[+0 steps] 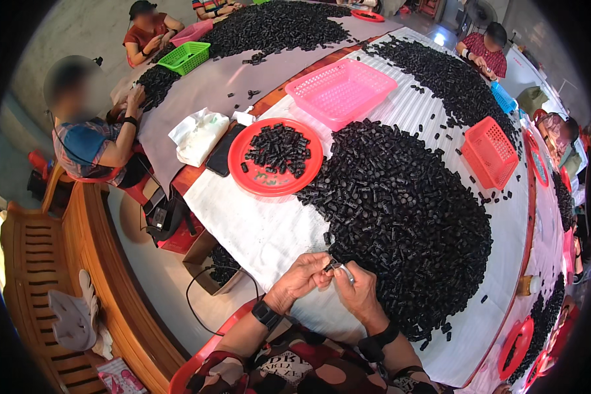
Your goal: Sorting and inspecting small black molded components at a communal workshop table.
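In your left hand [305, 276] the grip is pinched on one black part [330, 266], in your right hand [360, 292] on a grey tool [348, 273]; this part is above the bench [243, 230], at the left edge of the pile [407, 217]

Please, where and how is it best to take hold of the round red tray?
Probably grip the round red tray by its raised near-left rim, coming from the person's side, where white cloth borders it; the right edge meets the black pile. Loose black pieces lie on it, so keep it level.
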{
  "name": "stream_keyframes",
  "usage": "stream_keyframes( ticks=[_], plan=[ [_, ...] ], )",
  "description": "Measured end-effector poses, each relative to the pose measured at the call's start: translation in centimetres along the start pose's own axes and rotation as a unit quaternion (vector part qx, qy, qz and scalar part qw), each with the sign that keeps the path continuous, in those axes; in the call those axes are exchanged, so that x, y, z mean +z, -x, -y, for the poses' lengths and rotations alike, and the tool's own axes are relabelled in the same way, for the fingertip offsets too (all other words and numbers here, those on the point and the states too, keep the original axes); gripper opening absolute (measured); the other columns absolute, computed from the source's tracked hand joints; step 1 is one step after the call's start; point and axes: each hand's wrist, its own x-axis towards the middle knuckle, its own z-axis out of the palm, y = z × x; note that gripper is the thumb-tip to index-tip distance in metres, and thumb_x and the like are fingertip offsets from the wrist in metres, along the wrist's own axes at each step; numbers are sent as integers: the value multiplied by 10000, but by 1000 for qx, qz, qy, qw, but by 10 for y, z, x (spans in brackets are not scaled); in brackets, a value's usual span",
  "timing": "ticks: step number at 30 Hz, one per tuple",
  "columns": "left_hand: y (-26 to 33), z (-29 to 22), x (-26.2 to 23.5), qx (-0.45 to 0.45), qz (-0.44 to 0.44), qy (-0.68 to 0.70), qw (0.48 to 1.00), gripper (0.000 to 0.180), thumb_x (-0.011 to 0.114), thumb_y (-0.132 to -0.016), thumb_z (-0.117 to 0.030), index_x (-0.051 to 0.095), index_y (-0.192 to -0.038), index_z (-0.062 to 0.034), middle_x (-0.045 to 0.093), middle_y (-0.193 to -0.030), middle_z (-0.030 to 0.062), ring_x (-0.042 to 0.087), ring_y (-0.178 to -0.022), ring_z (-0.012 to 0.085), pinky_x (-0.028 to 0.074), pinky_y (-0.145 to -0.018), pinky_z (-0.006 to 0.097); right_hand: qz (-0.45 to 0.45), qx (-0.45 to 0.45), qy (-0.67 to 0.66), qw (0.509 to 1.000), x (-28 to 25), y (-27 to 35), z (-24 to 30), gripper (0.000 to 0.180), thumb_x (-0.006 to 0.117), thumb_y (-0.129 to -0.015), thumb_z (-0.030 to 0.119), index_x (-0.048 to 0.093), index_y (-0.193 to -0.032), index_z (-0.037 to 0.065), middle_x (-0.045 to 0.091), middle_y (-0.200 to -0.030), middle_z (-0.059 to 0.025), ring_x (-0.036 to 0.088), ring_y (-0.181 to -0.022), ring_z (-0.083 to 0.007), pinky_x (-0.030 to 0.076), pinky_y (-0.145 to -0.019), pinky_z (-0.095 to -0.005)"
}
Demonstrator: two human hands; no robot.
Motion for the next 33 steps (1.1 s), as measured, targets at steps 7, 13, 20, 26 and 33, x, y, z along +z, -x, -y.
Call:
stream_keyframes(
  ticks=[7,13,20,26,33],
  plan=[
    [-5,0,-5,0,-18,-4,1000,243,543,-940,-236,555,-893,3,554,-746,61,445,-584,116,361,-528,252,39,7,24,999,-3,-5,0,252,602,-874,192,511,-735,3,546,-650,-183,571,-571,-346,434,-499,-370],
    [-5,-2,-4,7,7,6,1000,202,510,-962,-200,553,-897,-13,551,-751,38,506,-605,92,415,-523,243,0,6,-8,1000,1,-5,-2,261,601,-874,193,503,-729,-1,539,-642,-184,568,-572,-350,434,-502,-372],
    [-5,-1,-4,-3,-19,3,1000,215,537,-947,-209,559,-891,-3,566,-751,67,465,-596,115,374,-533,251,28,13,22,999,-2,-5,-1,264,598,-877,193,500,-724,2,539,-639,-182,561,-559,-338,429,-497,-375],
    [-5,-3,-2,8,6,8,1000,184,518,-957,-183,559,-901,-13,554,-756,34,505,-601,90,416,-512,237,16,21,-10,1000,-2,-5,-3,272,598,-878,196,493,-720,1,527,-625,-178,540,-535,-320,421,-489,-365],
    [-5,-2,-4,8,12,9,1000,184,515,-959,-183,562,-905,-14,555,-758,32,504,-602,87,414,-514,236,21,18,-2,1000,-2,-5,-3,272,596,-878,195,496,-719,-1,527,-627,-179,541,-532,-311,420,-489,-362]
  ],
)
